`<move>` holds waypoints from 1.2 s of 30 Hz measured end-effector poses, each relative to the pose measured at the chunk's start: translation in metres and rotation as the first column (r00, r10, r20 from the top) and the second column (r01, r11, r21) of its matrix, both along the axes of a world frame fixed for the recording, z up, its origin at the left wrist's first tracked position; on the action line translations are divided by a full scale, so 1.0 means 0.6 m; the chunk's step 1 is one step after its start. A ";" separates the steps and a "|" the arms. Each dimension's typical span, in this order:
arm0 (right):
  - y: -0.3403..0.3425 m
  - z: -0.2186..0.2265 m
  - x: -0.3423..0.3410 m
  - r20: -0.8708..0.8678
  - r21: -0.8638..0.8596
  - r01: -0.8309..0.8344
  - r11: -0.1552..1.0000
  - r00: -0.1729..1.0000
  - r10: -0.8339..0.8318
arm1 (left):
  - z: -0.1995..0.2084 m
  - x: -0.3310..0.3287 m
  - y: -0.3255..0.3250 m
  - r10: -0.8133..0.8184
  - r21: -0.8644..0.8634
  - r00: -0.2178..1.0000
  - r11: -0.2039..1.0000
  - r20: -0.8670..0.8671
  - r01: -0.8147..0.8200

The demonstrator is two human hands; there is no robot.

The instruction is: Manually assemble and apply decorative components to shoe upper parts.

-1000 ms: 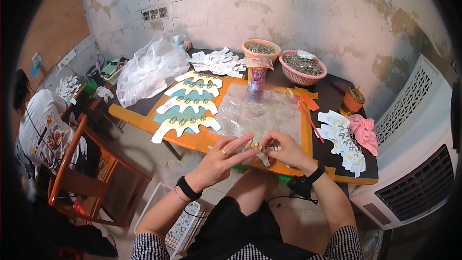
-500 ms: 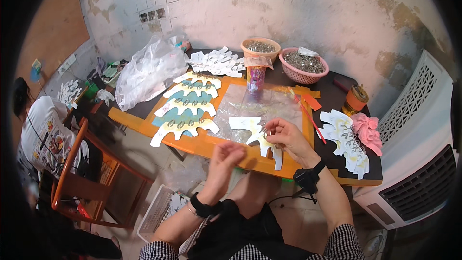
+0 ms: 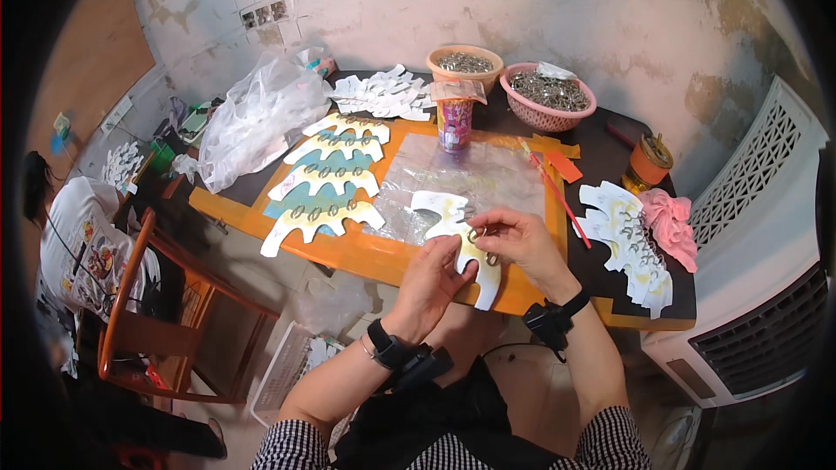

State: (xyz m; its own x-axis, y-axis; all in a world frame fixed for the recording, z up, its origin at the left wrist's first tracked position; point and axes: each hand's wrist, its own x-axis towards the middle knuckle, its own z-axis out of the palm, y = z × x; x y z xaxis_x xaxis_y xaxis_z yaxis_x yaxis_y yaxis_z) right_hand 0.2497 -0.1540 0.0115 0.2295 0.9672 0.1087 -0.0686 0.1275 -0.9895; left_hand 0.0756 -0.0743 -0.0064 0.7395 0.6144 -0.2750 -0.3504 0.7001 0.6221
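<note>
A white scalloped cutout [image 3: 484,283] with yellowish patches lies slantwise at the near edge of the table, a few metal rings along its right side. My left hand [image 3: 428,283] is closed on its left edge, thumb and fingers pressed together there. From the other side my right hand [image 3: 527,251] pinches a small metal ring [image 3: 477,232] against the cutout; its fingertips partly hide the ring. To the left, several similar cutouts [image 3: 324,216] with rings on them lie in overlapping rows over blue-green sheets.
A clear plastic sheet [image 3: 418,176] covers the table's middle, with a purple can [image 3: 455,126] on it. Behind stand an orange bowl [image 3: 498,78] and a pink basket [image 3: 544,119] of metal rings. More cutouts [image 3: 614,239], a pink cloth [image 3: 670,228] and a jar [image 3: 646,170] lie right. A person [image 3: 83,244] sits left.
My left hand has moved up and right, from beside the cutout onto its left edge. My right hand stays at the cutout's rings. The whole view has shifted slightly.
</note>
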 end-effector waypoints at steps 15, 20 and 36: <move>0.004 -0.006 0.002 -0.036 -0.072 0.031 0.997 0.999 -0.033 | 0.008 -0.009 0.001 0.039 0.174 0.996 0.984 -0.076 -0.025; 0.006 -0.011 -0.002 0.009 -0.046 0.051 0.998 0.999 -0.051 | -0.014 -0.028 0.014 -0.095 0.176 0.992 0.981 0.078 0.080; 0.006 -0.013 -0.007 0.004 -0.050 0.101 0.994 0.995 -0.101 | -0.008 -0.002 -0.007 0.091 0.392 0.978 0.920 -0.185 -0.011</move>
